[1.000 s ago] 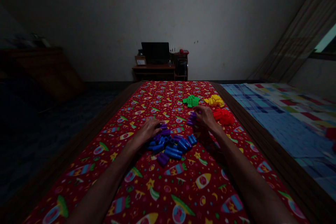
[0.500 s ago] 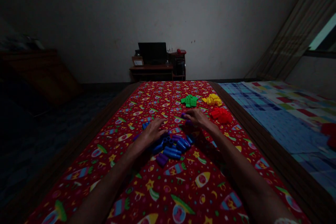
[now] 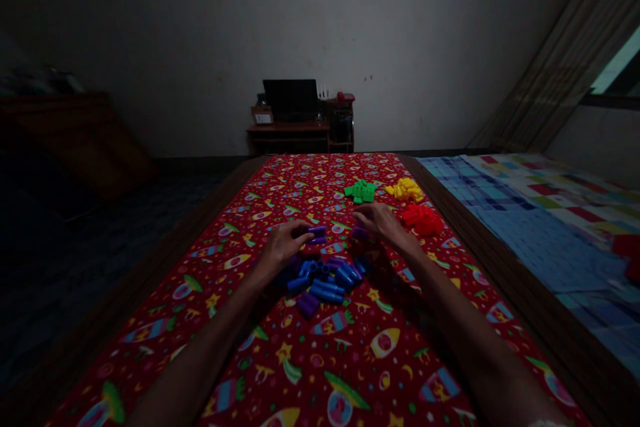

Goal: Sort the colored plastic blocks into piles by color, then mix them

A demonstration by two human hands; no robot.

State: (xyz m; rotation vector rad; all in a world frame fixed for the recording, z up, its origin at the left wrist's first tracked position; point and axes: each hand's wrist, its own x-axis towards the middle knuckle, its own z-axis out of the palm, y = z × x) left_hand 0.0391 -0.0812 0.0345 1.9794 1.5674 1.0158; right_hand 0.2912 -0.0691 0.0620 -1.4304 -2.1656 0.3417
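Observation:
My left hand [image 3: 286, 241] is closed, its thumb and fingers pinching a purple toy block [image 3: 317, 235] made of joined tubes. That block is held just above the red cloth, beyond the pile. My right hand [image 3: 381, 221] hovers to the right, fingers apart and slightly curled, with nothing visible between them. Under its fingers is another purple block [image 3: 359, 233], partly in shadow. Nearer to me lies a loose pile of blue tube blocks [image 3: 327, 291] mixed with purple ones, such as the purple block [image 3: 308, 305] at its front. My left wrist hides the pile's left side.
Farther off are heaps of green blocks [image 3: 361, 191], yellow blocks [image 3: 406, 189] and red blocks [image 3: 423, 220]. A rocket-patterned red cloth [image 3: 320, 360] covers the table. To the right is a bed with a checked cover [image 3: 480, 213]. A desk with a monitor [image 3: 291, 100] stands by the wall.
My left hand has taken up a purple block and turned inward with it. At my right fingertips a purple block no longer shows; that hand has barely moved.

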